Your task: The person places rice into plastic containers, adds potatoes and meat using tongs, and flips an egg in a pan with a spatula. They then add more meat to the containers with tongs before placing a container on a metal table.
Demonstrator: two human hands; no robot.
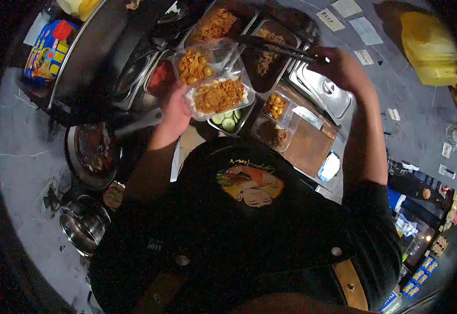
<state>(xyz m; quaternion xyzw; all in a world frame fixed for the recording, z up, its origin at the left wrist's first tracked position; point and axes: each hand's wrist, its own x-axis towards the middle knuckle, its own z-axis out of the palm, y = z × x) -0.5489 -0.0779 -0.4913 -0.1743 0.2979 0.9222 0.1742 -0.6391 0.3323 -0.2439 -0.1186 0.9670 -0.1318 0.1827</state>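
My left hand [177, 112] is closed on the near-left edge of a clear plastic food container [189, 107], held up above the trays. One compartment has white rice topped with an orange-brown saucy food [220, 96]. Another has a similar saucy mix with small round pieces [194, 67]. My right hand [336, 68] grips dark tongs [291, 51], whose far end reaches left over a metal tray of brown shredded food [266, 63]. Whether the tips hold anything is too dark to see. Partly below the held container, a tray of cucumber slices [228, 124] shows.
A second filled plastic container [290, 137] rests by a brown board [309, 149]. Metal lids [325, 91] lie at right. Another food tray [220, 25] stands behind. At left are a dark pan [95, 154] and a steel pot [84, 225]. Paper labels [330, 20] stick to the grey surface.
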